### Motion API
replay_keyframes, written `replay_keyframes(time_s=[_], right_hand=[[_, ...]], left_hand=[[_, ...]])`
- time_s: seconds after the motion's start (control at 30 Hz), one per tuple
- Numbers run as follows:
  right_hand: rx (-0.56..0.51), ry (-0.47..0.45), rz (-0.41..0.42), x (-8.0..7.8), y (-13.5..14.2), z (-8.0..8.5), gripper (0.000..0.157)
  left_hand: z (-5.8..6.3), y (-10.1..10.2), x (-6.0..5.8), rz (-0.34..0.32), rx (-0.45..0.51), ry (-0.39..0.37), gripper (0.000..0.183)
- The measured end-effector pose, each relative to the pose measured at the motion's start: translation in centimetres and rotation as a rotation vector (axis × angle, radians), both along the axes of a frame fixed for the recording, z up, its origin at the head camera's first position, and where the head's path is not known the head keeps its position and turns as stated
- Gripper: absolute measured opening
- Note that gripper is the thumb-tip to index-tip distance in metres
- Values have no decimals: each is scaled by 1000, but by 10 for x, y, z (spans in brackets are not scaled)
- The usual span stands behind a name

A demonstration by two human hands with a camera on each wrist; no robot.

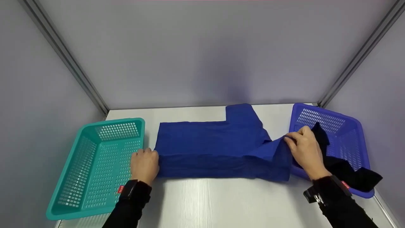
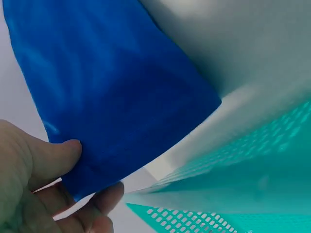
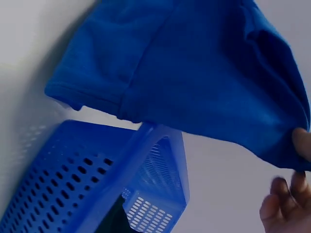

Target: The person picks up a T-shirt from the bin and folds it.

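Observation:
A blue T-shirt (image 1: 196, 137) lies across the white table, its near side folded over in a long strip and one sleeve (image 1: 241, 114) pointing to the back wall. My left hand (image 1: 144, 166) pinches the hem's near corner at the left end. In the left wrist view, the thumb (image 2: 65, 155) presses on the cloth with fingers beneath it. At the right end, my right hand (image 1: 306, 152) pinches the other end of the cloth and holds it raised off the table. The right wrist view shows this lifted part (image 3: 204, 92) stretched toward the fingertips.
A teal basket (image 1: 142, 133) stands on the left, close to my left hand. On the right is a purple-blue basket (image 1: 359, 139) with black cloth (image 1: 345, 167) hanging over its near rim. Grey panels (image 1: 190, 57) enclose the table at the back and sides.

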State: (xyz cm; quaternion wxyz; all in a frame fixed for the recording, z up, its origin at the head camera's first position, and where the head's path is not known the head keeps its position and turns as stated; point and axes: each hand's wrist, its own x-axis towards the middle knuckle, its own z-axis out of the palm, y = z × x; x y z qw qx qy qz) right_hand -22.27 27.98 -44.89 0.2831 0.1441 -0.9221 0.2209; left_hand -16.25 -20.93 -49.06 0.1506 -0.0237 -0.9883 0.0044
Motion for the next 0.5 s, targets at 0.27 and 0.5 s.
replay_keyframes(time_s=[0.27,0.5], right_hand=[[-88,-288,-84,-25,-10,10,18],[-362,-539,-72,-44,-21,9,27]], left_hand=[[-16,-1,-26,77,-46,-41,19],[-26,-1,-36,99,-76,-110,25]])
